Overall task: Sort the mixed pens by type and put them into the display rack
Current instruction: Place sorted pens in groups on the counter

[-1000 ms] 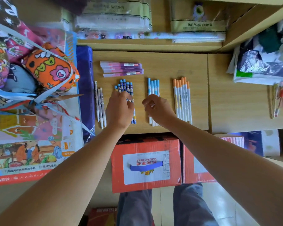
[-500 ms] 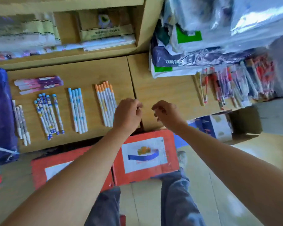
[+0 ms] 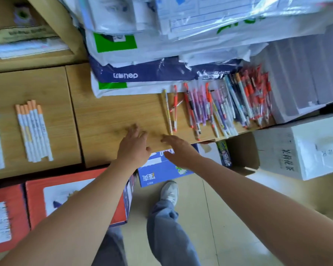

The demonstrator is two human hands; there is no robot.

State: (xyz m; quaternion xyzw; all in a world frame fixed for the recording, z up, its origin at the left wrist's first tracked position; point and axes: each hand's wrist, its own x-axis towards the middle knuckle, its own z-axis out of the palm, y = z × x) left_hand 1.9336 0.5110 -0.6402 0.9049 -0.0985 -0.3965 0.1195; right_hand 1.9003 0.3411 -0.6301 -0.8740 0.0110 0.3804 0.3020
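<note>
Over the wooden worktop's (image 3: 112, 116) front edge, both hands empty, fingers spread.
Mixed heap of red, purple and white pens (image 3: 225, 108) lies rightward, long axes front-to-back; right hand (image 3: 178, 150) nearer than left hand (image 3: 134, 148).

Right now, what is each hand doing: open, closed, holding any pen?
Left hand: open, fingers spread over the bare wooden shelf, holding nothing.
Right hand: open, empty, near the mixed pile of loose pens.

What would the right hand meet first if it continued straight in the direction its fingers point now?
Probably nothing at once: the right hand points up-left over bare wooden shelf. Further on lies the white and blue plastic package. The mixed pens lie to its right, off that line.
</note>
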